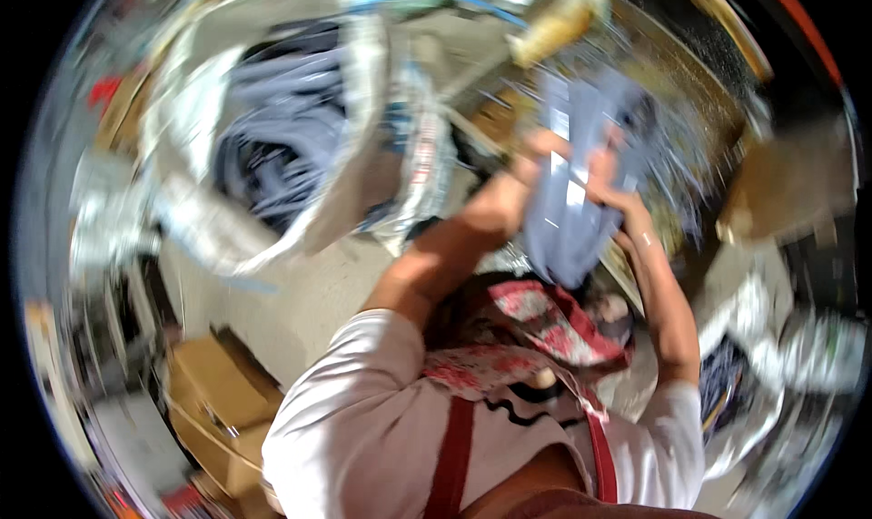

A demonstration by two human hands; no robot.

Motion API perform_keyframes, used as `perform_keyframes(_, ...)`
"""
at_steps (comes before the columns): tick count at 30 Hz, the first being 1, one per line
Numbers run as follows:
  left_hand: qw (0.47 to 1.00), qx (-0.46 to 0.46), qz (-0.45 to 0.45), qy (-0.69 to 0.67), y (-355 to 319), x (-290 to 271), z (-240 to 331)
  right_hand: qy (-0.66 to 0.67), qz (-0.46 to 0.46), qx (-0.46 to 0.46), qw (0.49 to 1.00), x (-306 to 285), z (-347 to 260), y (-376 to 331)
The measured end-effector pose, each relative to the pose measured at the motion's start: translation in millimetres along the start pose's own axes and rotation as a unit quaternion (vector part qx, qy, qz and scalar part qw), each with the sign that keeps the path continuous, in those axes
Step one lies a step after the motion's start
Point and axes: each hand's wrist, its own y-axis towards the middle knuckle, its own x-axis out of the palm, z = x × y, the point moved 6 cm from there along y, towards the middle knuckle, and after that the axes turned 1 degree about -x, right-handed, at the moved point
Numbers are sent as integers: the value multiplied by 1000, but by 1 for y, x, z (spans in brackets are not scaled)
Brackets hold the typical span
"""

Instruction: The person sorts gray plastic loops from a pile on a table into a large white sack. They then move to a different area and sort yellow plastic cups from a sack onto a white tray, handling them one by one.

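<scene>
A glossy grey-blue bundle of looped plastic strips or tubing point(568, 219) is held up in front of my body; motion blur hides its exact kind. My left hand point(542, 149) closes on its left side. My right hand point(607, 176) grips it from the right, fingers wrapped over the front. Beyond the bundle and to its right, many loose thin grey strips point(686, 147) lie in a shallow brown-sided bin or tray point(699, 56). A large white woven sack point(222, 233) stands at the left, holding more coiled grey-blue bundles point(286, 147).
Brown cardboard boxes point(218, 387) sit at the lower left on the concrete floor point(309, 292). Another white sack point(763, 392) with dark contents stands at the right. A brown carton point(786, 187) is at the far right. A yellowish blurred object point(563, 24) lies at the bin's far edge.
</scene>
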Motion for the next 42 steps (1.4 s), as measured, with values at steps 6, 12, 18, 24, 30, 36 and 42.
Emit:
perform_keyframes(6,994,32,-34,101,-23,162,-8,56,44,-230,971,-10,-41,-39)
perform_keyframes(12,646,214,-31,732,-29,295,86,2,-70,-502,862,133,-178,-88)
perform_keyframes(18,100,-41,315,943,-102,356,165,-577,-202,-709,351,340,-122,-138)
perform_keyframes(24,303,-352,196,864,-224,204,171,-724,-228,-604,244,367,-103,-113)
perform_keyframes(30,396,-529,220,718,-249,187,148,-723,-195,-608,263,377,-123,-110)
perform_keyframes(36,166,-416,163,879,-230,236,197,-762,-233,-496,345,380,-137,-109)
perform_keyframes(42,134,157,246,947,-202,375,117,-730,-280,-500,373,364,-154,-117)
